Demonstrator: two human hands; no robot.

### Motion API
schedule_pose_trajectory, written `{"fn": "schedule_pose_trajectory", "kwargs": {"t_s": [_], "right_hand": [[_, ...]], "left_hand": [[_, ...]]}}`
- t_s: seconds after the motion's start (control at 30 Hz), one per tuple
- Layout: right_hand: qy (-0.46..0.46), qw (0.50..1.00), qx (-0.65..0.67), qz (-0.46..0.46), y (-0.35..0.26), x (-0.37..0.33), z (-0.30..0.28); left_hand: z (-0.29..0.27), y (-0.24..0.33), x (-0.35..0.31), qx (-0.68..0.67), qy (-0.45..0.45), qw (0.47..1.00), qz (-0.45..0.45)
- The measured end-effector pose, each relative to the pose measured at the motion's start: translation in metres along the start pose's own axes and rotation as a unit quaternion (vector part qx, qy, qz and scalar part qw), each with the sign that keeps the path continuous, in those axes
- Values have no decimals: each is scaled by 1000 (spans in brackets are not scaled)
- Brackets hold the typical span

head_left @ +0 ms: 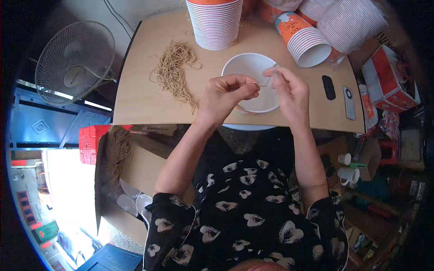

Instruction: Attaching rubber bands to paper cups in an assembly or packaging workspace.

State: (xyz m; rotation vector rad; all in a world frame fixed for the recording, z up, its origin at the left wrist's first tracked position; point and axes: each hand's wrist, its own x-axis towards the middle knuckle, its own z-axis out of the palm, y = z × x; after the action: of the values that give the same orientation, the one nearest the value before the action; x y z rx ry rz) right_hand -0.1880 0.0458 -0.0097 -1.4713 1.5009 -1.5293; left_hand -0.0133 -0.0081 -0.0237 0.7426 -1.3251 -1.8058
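Bucket (248,64) beneath left hand (228,94) and right hand (293,92).
Left fingers pinch a thin strand (263,86) above it; whether the right, blurred, grips anything I cannot tell. Tan cords (174,74) lie left of both hands, stacked buckets (214,25) farther beyond.

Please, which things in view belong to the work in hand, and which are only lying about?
Probably belonging to the work:
- thin strand, seemingly pinched by the left hand
- white-lined bucket beneath both hands
- tan cord pile
- upright bucket stack

Probably just lying about:
- phone
- black object, kind unclear
- fan
- white mug
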Motion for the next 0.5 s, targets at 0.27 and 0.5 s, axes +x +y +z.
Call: {"fn": "schedule_pose_trajectory", "kwargs": {"t_s": [0.27,0.5], "right_hand": [[-120,986,67,91,8,11,-6],[-172,971,105,125,2,13,-13]], "left_hand": [[0,2,2,13,-10,1000,-3],[1,1,4,13,-9,1000,19]]}}
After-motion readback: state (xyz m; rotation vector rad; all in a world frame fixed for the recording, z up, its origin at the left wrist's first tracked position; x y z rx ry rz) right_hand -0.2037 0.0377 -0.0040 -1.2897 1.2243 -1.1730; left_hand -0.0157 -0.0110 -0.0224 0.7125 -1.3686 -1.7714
